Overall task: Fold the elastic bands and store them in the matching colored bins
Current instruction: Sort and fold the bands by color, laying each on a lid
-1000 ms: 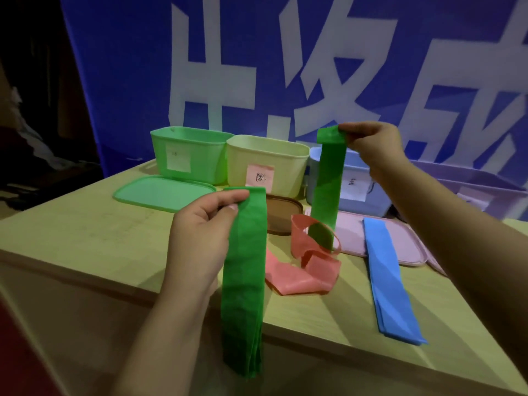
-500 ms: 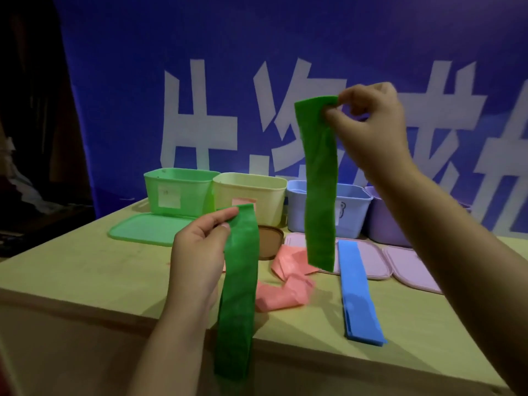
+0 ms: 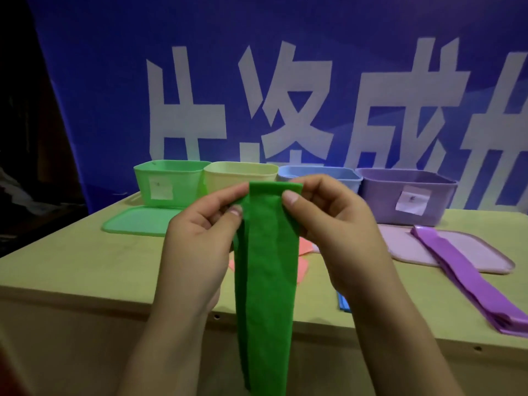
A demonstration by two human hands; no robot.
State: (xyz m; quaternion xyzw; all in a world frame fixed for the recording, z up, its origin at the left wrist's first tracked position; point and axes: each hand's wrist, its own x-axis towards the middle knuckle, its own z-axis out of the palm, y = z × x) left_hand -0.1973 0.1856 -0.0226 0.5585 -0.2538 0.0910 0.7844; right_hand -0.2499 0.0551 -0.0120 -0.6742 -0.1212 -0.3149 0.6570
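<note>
Both hands are up in front of the bins, left hand (image 3: pixel 200 238) and right hand (image 3: pixel 328 224) each pinching a top corner of the green elastic band (image 3: pixel 265 281). It hangs doubled past the table (image 3: pixel 85 267) edge, bottom end cut off. The pink band (image 3: pixel 303 258) and blue band (image 3: pixel 343 302) are mostly hidden behind the hands. Labels on the green bin (image 3: pixel 171 181) and purple bin (image 3: pixel 405 195) are too blurry to read
</note>
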